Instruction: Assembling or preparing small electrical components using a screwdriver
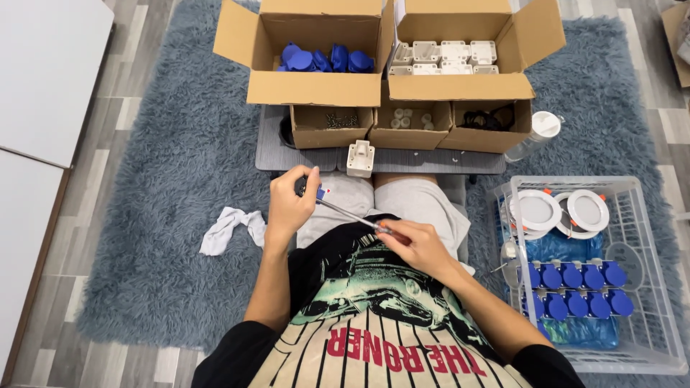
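The right hand (420,244) is closed on the screwdriver (352,215) handle; its shaft runs up-left to the left hand (291,201). The left hand pinches a small blue-and-white part (320,192) at the tip, above the lap, w/ fingers curled.

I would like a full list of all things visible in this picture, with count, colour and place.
large cardboard boxes: two, brown, open, top centre
round blue plastic caps in the left box: several, blue
white plastic housings in the right box: several, white
small cardboard trays: three, brown, below the boxes, holding small parts
single white plastic housing: one, on the grey low table
clear plastic bottle: one, white lid, right of the trays
white wire basket: one, right, holding round white lamps and blue capped pieces
white cloth: one, on the shaggy grey rug
metal screwdriver: one, orange handle
left hand: at the screwdriver tip, holding a small part
right hand: gripping the handle
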